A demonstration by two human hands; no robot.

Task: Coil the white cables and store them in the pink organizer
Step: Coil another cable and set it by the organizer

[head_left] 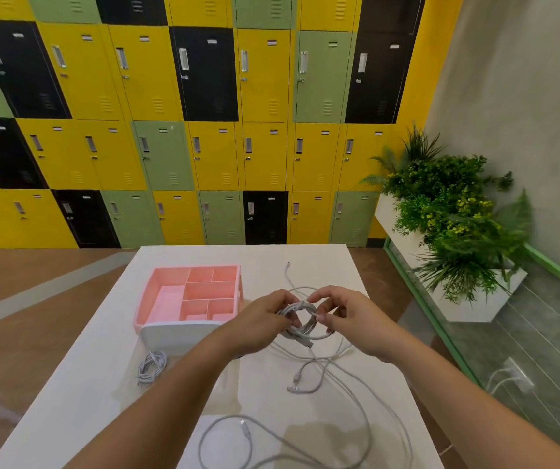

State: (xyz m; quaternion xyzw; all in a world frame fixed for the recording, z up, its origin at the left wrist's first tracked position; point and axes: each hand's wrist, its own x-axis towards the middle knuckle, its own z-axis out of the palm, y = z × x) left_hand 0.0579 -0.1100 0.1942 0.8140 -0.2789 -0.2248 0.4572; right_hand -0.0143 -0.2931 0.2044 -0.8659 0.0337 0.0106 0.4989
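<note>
- White cable coil, small and round, is held just above the pale bench between both hands.
- Left hand: grip clamped on the coil's left side; right hand pinches its right side.
- Pink plastic compartmented organizer stands just left of the hands, with a bundled cable lying by its front.
- Loose white cables sprawl across the bench.

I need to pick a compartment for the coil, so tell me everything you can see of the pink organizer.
The pink organizer is an open-topped tray, plastic by its look, split by thin walls into several compartments of differing sizes; those in view look empty. Its near end is white and rounded. It sits flat on the white table, just left of the left hand.
</note>
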